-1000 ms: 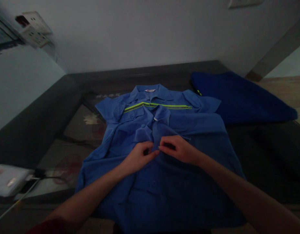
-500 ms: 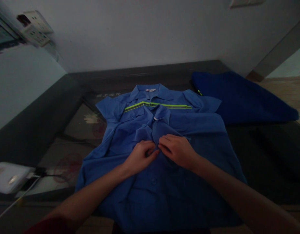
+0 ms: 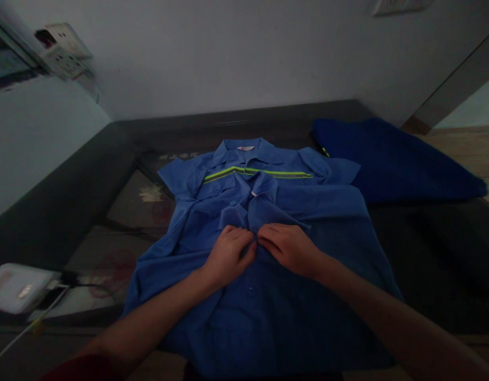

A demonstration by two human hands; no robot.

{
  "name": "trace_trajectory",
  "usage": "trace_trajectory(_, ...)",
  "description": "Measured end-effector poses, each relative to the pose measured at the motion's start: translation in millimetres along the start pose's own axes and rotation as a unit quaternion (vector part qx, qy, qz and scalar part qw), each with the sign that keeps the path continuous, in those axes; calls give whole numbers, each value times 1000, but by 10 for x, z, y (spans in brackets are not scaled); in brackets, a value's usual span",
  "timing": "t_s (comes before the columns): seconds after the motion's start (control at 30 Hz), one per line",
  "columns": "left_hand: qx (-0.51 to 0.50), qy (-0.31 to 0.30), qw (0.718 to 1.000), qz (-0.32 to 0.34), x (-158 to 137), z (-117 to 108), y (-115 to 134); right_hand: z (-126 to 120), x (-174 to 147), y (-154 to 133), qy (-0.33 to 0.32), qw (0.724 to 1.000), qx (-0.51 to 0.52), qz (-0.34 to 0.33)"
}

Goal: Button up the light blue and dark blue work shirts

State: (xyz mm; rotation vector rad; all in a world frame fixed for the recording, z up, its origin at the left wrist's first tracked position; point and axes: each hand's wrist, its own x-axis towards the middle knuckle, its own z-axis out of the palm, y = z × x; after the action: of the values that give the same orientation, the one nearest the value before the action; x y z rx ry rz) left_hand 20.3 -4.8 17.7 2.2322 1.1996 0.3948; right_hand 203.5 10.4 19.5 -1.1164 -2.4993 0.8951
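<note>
A blue short-sleeved work shirt point(image 3: 327, 227) lies front up on the dark table, its collar toward the wall and its hem toward me. A yellow-green and grey stripe crosses its chest. My left hand point(image 3: 233, 254) and my right hand point(image 3: 286, 246) meet at the middle of the front placket, both closed in a pinch on the cloth there. Whatever button or buttonhole lies between the fingertips is hidden. Below the hands one button point(image 3: 251, 291) shows on the placket, and another button point(image 3: 233, 203) shows above them. The cloth just above the hands is bunched up.
A folded darker blue garment point(image 3: 391, 159) rests at the right of the table point(image 3: 121, 140). At the left edge sits a white box-shaped device point(image 3: 20, 288) with a cable. Power sockets point(image 3: 68, 50) are at the upper left, and a wall rises behind the table.
Both hands stay at the same spot on the placket. The left fingers have curled in a little closer to the right ones, and the view has shifted slightly.
</note>
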Motion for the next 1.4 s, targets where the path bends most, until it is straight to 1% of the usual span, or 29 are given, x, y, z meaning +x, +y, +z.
trace_trajectory(0.2, 84, 12, 996, 29, -39, 15, 25, 132, -23, -37, 44, 999, 1, 6)
trace_trajectory(0.33, 93, 7, 995, 38, -43, 16, 24, 183, -15, -18, 50, 998, 36, 8)
trace_trajectory(0.43, 71, 0, 997, 22, -25, -13, 10, 140, 9, 11, 42, 994, 98, 29)
trace_trajectory(0.5, 66, 1, 998, 16, -13, -29, 7, 87, 27, 37, 26, 989, 143, 41)
trace_trajectory(0.57, 73, 4, 997, 19, -11, -28, 18, 41, 40, 61, 3, 983, 178, 51)
trace_trajectory(0.63, 87, -4, 996, 27, -21, -10, 44, 23, 46, 74, -7, 978, 194, 74)
trace_trajectory(0.77, 117, -41, 991, 54, -63, 43, 109, 48, 46, 57, 3, 978, 162, 135)
trace_trajectory(0.87, 134, -66, 987, 62, -86, 64, 131, 51, 40, 39, -5, 977, 137, 162)
trace_trajectory(0.97, 135, -78, 985, 71, -96, 51, 129, 30, 29, 53, -27, 976, 139, 164)
trace_trajectory(1.07, 89, -66, 990, 82, -94, 7, 118, 16, 20, 90, -32, 978, 139, 153)
trace_trajectory(1.13, 32, -47, 996, 64, -83, -26, 106, 14, 17, 109, -30, 978, 146, 144)
trace_trajectory(1.2, -13, -16, 1000, 19, -64, -45, 87, 12, 18, 115, -25, 977, 160, 141)
trace_trajectory(1.27, -30, 10, 999, -24, -42, -44, 62, 12, 20, 111, -14, 975, 167, 146)
trace_trajectory(1.33, -31, 11, 999, -43, -25, -26, 37, 18, 19, 103, -2, 975, 166, 150)
trace_trajectory(1.4, -29, -4, 998, -50, -17, -2, 19, 32, 17, 100, 10, 975, 164, 150)
